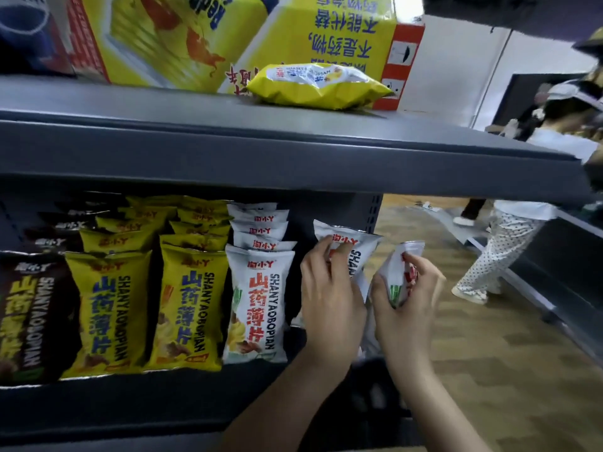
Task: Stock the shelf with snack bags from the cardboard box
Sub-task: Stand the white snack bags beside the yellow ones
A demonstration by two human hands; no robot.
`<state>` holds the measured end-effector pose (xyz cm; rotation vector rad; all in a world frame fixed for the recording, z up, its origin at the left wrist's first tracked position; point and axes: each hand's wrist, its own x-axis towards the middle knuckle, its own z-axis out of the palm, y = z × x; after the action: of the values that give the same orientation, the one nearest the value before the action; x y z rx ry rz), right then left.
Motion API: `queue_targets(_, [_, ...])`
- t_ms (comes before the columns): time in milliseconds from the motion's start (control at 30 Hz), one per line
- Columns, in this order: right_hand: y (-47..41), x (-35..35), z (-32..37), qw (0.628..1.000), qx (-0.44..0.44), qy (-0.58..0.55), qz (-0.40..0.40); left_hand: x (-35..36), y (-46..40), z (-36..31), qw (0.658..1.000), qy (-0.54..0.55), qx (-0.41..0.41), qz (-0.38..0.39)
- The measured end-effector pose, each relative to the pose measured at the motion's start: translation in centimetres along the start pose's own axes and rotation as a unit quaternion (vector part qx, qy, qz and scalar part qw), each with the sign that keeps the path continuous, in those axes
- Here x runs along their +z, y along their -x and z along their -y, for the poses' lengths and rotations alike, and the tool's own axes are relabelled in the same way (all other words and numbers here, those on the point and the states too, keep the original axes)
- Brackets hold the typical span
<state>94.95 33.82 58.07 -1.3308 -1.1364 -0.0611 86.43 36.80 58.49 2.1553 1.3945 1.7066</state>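
Note:
My left hand [329,298] grips a white snack bag [354,243] at the right end of the lower shelf [130,406], just right of a row of white bags [257,298]. My right hand [408,305] holds a second white snack bag [399,272] edge-on, a little outside the shelf's right end. Rows of yellow bags [107,308] and dark bags [29,314] stand further left on the same shelf. The cardboard box is not in view.
The upper shelf [261,148] juts out overhead, carrying a loose yellow bag [318,86] and a big yellow carton [228,37]. To the right is wooden floor [489,353], another low shelf unit [561,265], and people standing nearby [509,236].

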Motion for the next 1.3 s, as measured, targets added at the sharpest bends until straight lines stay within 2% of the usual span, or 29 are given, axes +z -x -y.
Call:
queue_targets(100, [-1.5, 1.2, -1.6, 1.0, -0.006, 0.008, 0.004, 3.1, -1.9, 1.4, 0.998, -0.065, 0.015, 0.021])
queue_targets(200, [-2.4, 2.5, -2.8, 0.999, -0.019, -0.012, 0.035, 5.5, -3.9, 3.3, 0.993, -0.117, -0.027, 0.003])
queue_targets(333, [-2.9, 4.3, -3.9, 0.998, -0.032, -0.014, 0.051, 7.4, -5.1, 5.5, 0.99, -0.112, -0.087, -0.014])
queue_targets(467, [-2.9, 5.9, -4.6, 0.997, -0.03, -0.037, 0.058, 8.4, -6.2, 6.7, 0.986, -0.061, -0.151, -0.045])
queue_targets(667, [-2.9, 7.1, -5.3, 0.996, -0.016, -0.063, 0.055, 9.4, -6.7, 7.7, 0.987, -0.025, -0.135, -0.082])
queue_targets(833, [-3.1, 7.3, -5.7, 0.997, -0.013, -0.056, 0.051, 10.6, -6.7, 8.7, 0.983, 0.0, -0.175, -0.049])
queue_targets(1000, [-3.3, 7.3, -5.9, 0.996, -0.016, -0.061, 0.057, 11.7, -5.7, 9.9, 0.989, -0.081, -0.121, -0.021])
queue_targets(1200, [-3.2, 7.2, -6.1, 0.996, -0.023, -0.065, 0.058, 11.2, -5.3, 9.5, 0.977, -0.164, -0.13, 0.032])
queue_targets(1233, [-3.2, 7.2, -6.1, 0.996, -0.02, -0.066, 0.057, 10.9, -5.1, 9.2, 0.978, -0.16, -0.128, 0.029])
queue_targets(1300, [-3.4, 7.5, -6.2, 0.996, -0.016, -0.069, 0.056, 9.8, -4.6, 8.2, 0.988, -0.073, -0.131, 0.022])
